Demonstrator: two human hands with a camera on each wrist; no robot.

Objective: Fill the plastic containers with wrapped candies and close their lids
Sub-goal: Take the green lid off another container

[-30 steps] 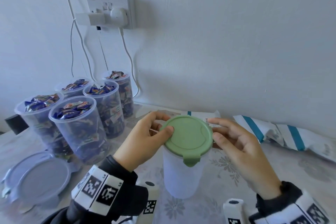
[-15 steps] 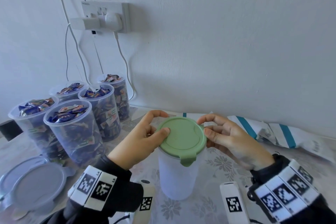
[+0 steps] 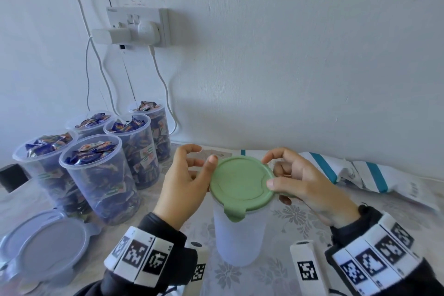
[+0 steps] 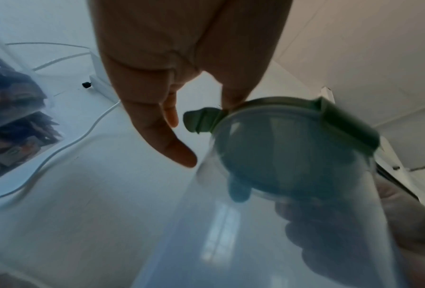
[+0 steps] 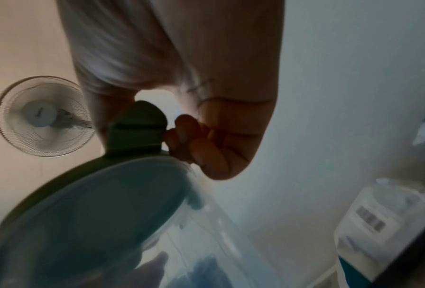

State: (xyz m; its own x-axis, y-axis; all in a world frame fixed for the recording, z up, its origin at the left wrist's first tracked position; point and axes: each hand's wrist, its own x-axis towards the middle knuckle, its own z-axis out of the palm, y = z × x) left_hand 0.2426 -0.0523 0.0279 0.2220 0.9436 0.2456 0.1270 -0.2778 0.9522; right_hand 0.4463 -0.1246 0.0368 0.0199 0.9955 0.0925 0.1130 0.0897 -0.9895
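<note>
A tall translucent plastic container (image 3: 240, 230) stands at the table's middle with a green lid (image 3: 241, 182) on top. No candies show through its wall. My left hand (image 3: 204, 155) is at the lid's left edge, its thumb pressing the rim and the other fingers spread clear. In the left wrist view the thumb meets the lid (image 4: 280, 148) beside a tab. My right hand (image 3: 271, 170) pinches the right side, thumb on top and fingers curled beneath. The right wrist view shows those fingers (image 5: 201, 144) against a lid tab (image 5: 137, 124).
Several open containers full of wrapped candies (image 3: 101, 175) stand at the left by the wall. Grey lids (image 3: 48, 247) lie at the near left. White and teal bags (image 3: 360, 175) lie at the right. Cables hang from a wall socket (image 3: 137, 26).
My right hand has closed in on the lid, its thumb now on the right rim. My left thumb stays at the left edge while its fingers lift away. The view has tilted up.
</note>
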